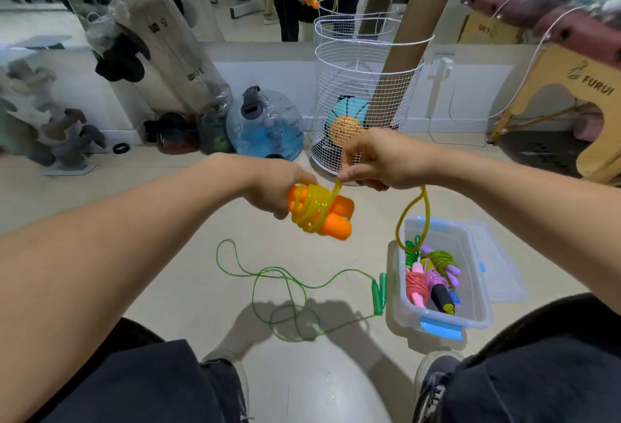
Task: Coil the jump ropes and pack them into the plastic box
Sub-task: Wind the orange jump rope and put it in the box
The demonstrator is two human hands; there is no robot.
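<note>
The left hand (275, 187) gripped the two orange handles (331, 221) of the yellow jump rope (311, 209), fingers curled round their near ends. The handles lay side by side, long axis running from the hand out to the right and slightly down, free ends pointing toward the plastic box (437, 316). Yellow cord sat wound crosswise round the handles in a loose bundle just beside the knuckles. From that bundle a strand rose up and right into the right hand (379, 160), which pinched it between thumb and fingers. The hands were close together, the right a little higher. Below the right hand the leftover cord hung down in a long loop, its bottom dangling over the box's open top.

The box stood on the floor, lower right, long axis running away from the person, a blue latch on its near end. Coiled ropes (433, 274) in pink, purple and green lay inside. Its clear lid (500, 271) lay just beside it on the right. Left of the box a green jump rope (292, 291) sprawled uncoiled on the floor, its green handles (379, 293) lying just beside the box's left wall, pointing roughly along it
</note>
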